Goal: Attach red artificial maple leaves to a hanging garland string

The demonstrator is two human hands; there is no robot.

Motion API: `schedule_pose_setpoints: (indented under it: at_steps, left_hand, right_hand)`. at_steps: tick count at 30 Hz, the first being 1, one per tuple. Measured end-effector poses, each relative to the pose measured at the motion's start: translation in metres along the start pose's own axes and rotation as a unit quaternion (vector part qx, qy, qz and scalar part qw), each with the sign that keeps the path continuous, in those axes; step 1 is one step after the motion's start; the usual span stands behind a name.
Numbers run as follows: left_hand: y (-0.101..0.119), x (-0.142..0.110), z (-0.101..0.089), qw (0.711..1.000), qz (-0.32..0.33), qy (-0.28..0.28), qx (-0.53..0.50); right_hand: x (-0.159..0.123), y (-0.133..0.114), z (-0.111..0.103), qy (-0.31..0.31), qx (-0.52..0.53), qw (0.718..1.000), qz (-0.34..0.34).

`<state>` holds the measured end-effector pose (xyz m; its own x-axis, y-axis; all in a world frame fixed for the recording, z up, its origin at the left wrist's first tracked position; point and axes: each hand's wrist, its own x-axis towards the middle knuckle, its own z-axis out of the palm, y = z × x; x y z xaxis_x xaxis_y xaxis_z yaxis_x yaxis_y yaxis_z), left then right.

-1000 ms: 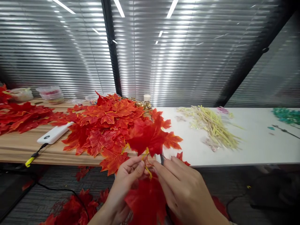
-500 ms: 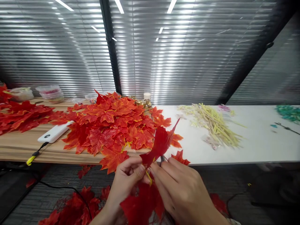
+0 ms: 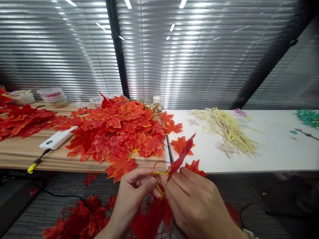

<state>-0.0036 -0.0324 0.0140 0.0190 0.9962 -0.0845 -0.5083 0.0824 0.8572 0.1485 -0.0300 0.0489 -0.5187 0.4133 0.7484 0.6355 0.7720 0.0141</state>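
In front of the table's edge, my left hand (image 3: 136, 191) pinches thumb against index finger at the tip of a yellow leaf stem (image 3: 160, 173). That stem belongs to an artificial red maple leaf (image 3: 181, 158), seen nearly edge-on. My right hand (image 3: 193, 196) is closed just below the leaf's base, its fingertips meeting the left hand's; what lies inside its fingers is mostly hidden. A thin dark red cord (image 3: 159, 162) loops above the fingertips. More red leaves (image 3: 152, 217) hang beneath, between both hands, with another yellow stem showing.
A big heap of red-orange maple leaves (image 3: 124, 126) covers the wood-grain table (image 3: 87, 166). A white power bank (image 3: 58, 137) with a cable lies left. Yellow strips (image 3: 230, 131) lie on the white table (image 3: 274, 149). A paper cup (image 3: 157, 99) stands behind. Leaves (image 3: 84, 215) lie below the table.
The held leaf has tipped to the right and turned edge-on, baring its yellow stem and the red cord loop. Both hands stay nearly in place.
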Motion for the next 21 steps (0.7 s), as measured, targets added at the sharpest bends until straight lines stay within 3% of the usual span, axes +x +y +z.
schedule_pose_setpoints:
  at_steps: [12, 21]
  left_hand:
    - [0.0033, -0.0079, 0.0066, 0.995, 0.073, 0.021, 0.068]
    - [0.0071, -0.0072, 0.0052, 0.997, 0.048, -0.002, 0.067]
  right_hand:
    - [-0.0044, -0.0015, -0.0066, -0.021, -0.012, 1.000, -0.019]
    - [-0.0049, 0.0024, -0.0040, -0.020, 0.009, 1.000, -0.020]
